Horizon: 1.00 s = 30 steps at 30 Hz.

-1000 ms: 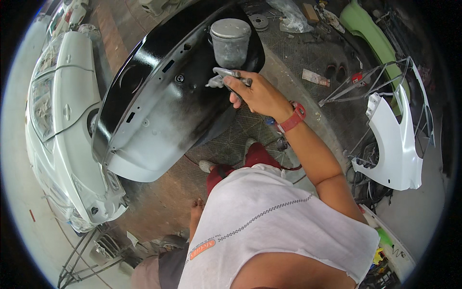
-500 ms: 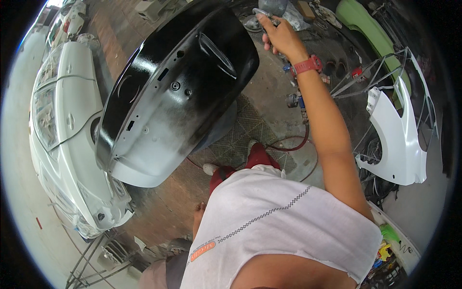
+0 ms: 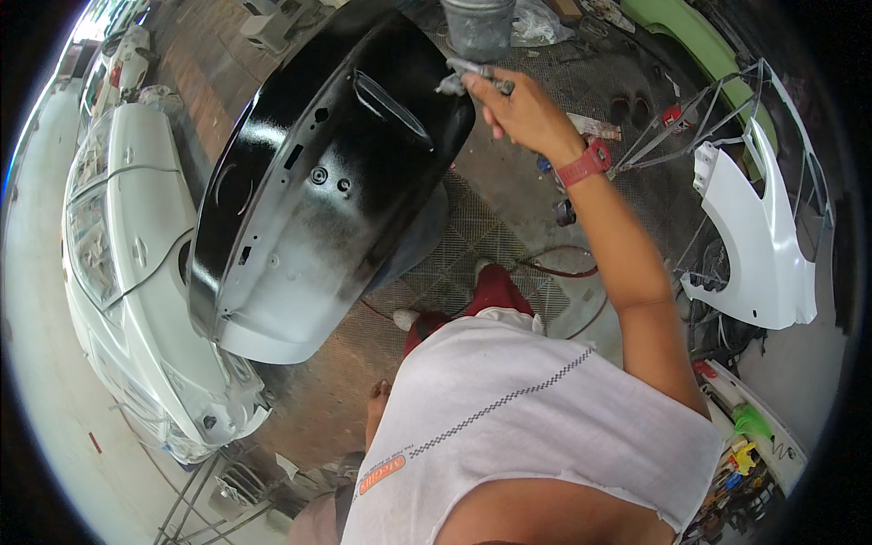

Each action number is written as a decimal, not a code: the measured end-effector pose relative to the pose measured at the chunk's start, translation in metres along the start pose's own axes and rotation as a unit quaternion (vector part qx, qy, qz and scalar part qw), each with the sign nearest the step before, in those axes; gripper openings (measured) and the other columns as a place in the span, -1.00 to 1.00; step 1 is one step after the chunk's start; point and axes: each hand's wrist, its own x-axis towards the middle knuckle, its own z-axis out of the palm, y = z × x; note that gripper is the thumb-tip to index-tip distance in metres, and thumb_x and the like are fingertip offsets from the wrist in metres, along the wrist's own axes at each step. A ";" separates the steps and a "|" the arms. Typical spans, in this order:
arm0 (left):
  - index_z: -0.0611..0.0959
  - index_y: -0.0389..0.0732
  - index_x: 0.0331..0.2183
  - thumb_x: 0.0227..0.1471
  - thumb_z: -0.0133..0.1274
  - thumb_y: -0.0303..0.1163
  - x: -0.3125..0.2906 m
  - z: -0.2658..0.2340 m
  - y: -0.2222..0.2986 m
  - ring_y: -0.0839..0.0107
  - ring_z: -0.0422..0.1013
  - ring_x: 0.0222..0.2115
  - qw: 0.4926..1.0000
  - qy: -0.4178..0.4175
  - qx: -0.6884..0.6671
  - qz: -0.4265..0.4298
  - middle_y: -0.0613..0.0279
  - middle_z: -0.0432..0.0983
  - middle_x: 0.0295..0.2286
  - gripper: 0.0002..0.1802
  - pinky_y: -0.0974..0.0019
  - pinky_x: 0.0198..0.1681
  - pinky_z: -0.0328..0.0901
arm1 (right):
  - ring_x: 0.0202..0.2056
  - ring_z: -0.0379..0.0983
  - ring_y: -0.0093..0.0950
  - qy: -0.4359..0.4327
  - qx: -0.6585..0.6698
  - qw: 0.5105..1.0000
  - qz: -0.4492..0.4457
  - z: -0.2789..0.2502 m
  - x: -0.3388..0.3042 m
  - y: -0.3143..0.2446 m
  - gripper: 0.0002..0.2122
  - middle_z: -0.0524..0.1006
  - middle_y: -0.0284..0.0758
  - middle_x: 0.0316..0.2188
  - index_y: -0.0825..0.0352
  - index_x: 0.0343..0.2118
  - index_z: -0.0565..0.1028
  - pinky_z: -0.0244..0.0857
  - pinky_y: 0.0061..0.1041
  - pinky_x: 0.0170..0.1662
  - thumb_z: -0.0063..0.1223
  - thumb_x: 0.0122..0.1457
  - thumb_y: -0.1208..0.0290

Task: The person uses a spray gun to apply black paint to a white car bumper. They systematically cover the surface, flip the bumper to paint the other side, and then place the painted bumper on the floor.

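My right hand [image 3: 520,111], with a red watch on the wrist, is closed around a small metal spray gun [image 3: 470,69]. The gun is at the upper right edge of a car trunk lid [image 3: 391,186]; I cannot tell how far above the surface it is. Glossy black covers the lid's far part, fading through a speckled grey band to pale grey at the near end. The lid is raised off the floor on a support mostly hidden beneath it. Beside my left hip, what looks like my left hand [image 3: 378,392] shows only in part, and its fingers are unclear.
A white car [image 3: 150,236] stands at the left. To the right, a white fender [image 3: 772,263] hangs on a wire rack, with a green panel [image 3: 699,45] behind. A grey bucket [image 3: 479,29] is at the far side. A red hose [image 3: 554,268] lies near my feet.
My right hand has swung left and nearer, bringing the spray gun to the trunk lid's upper right edge. The view has shifted slightly, showing more of the bucket.
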 end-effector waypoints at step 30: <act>0.46 -0.29 0.27 0.39 -0.03 0.13 -0.022 -0.014 0.050 0.13 0.47 0.13 1.000 0.010 0.010 -0.013 -0.05 0.53 0.13 -0.27 0.13 0.16 0.36 | -0.53 0.52 -0.63 -0.060 0.084 0.986 0.130 0.021 -0.115 0.058 -0.46 0.57 -0.41 -0.53 0.35 0.16 0.58 0.41 -0.57 -0.40 0.09 0.40 -0.05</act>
